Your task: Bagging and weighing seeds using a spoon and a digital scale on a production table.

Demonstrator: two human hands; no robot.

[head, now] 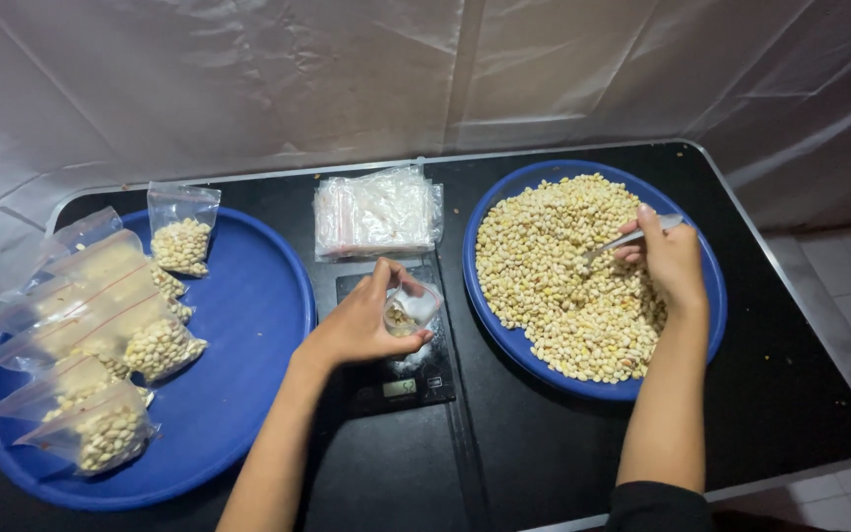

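My left hand (361, 320) holds a small clear plastic bag (412, 307) open over a black kitchen scale (401, 379); a few pale beans lie in the bag's bottom. My right hand (667, 261) grips a metal spoon (627, 239), its bowl dug into a heap of pale beans (563, 276) that fills a blue round tray (706, 315) on the right.
A second blue tray (248, 325) at the left carries several filled, sealed bags of beans (120, 345). A stack of unused clear bags (376, 212) lies behind the scale. Everything rests on a black table (780, 394) with a metal rim, backed by white plastic sheeting.
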